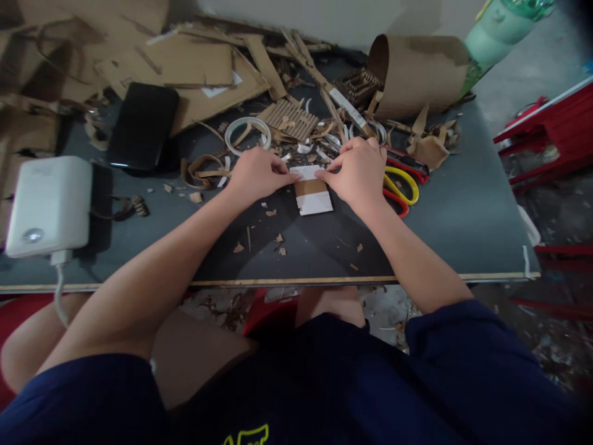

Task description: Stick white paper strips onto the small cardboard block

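Observation:
A small cardboard piece [311,188] lies flat on the dark tabletop in front of me. It is brown across the middle, with a white band on its near side and a white strip [306,169] along its far edge. My left hand [260,176] has its thumb and fingers closed at the strip's left end. At the right end, my right hand [357,174] does the same with thumb and forefinger. Whether the strip is tape or paper I cannot tell. Scissors [404,185] with yellow and red handles lie beside my right hand, partly hidden by it.
A tape roll [248,135] lies beyond my left hand. Cardboard scraps [290,118] spread across the back. At left are a phone [144,127] and a white power bank [50,204] with a cable. A cardboard tube [424,74] and green bottle [498,34] lie at back right.

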{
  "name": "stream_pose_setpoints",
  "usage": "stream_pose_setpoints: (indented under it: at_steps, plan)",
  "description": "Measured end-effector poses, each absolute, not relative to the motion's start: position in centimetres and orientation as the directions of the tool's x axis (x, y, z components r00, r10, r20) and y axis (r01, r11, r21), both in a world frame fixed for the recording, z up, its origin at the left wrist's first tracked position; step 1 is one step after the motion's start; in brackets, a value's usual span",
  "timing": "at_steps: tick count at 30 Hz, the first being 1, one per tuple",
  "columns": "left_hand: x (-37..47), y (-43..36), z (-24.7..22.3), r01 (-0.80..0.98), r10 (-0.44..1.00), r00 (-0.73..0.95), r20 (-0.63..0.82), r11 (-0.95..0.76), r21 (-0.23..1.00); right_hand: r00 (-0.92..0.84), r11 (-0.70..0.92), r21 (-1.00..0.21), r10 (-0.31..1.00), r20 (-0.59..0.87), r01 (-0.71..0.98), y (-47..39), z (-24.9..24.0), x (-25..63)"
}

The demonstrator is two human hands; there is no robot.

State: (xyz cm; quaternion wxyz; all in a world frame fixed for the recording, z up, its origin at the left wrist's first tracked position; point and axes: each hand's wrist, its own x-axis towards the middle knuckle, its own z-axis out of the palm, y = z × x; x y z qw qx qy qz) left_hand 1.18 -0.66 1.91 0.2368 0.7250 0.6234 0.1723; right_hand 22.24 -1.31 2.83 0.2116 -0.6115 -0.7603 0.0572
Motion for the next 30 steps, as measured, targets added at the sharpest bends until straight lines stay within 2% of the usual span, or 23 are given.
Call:
stream_pose_setpoints:
  at_steps: [4, 12, 18, 24, 27, 30]
  plan:
    - [1.1, -0.6, 1.8, 0.815, 0.985, 0.164, -0.047, -0.109, 0.569, -0.153, 0.238, -0.35, 0.955, 0.254, 0.906, -1.1, 2.9, 22.6]
    - [1.2, -0.4, 1.7, 0.831, 0.986, 0.152, -0.061, -0.095, 0.548, -0.155, 0.274, -0.289, 0.913, 0.377, 0.917, -1.5, 3.8, 23.3]
    - [1.0, -0.3, 1.5, 0.843, 0.985, 0.171, -0.002, -0.145, 0.518, -0.234, 0.318, -0.287, 0.928, 0.29, 0.904, -1.4, 3.5, 22.9]
    - [1.1, -0.3, 1.5, 0.834, 0.986, 0.164, -0.021, -0.127, 0.537, -0.314, 0.371, -0.273, 0.921, 0.232, 0.888, -1.2, 2.9, 22.9]
    - [1.3, -0.4, 1.2, 0.814, 0.993, 0.11, 0.045, -0.116, 0.569, -0.309, 0.358, -0.268, 0.928, 0.208, 0.894, -1.2, 2.8, 23.0]
    - [1.4, -0.5, 0.5, 0.733, 0.984, 0.06, 0.167, -0.157, 0.662, -0.3, 0.351, -0.281, 0.931, 0.208, 0.893, -1.2, 2.8, 23.0]
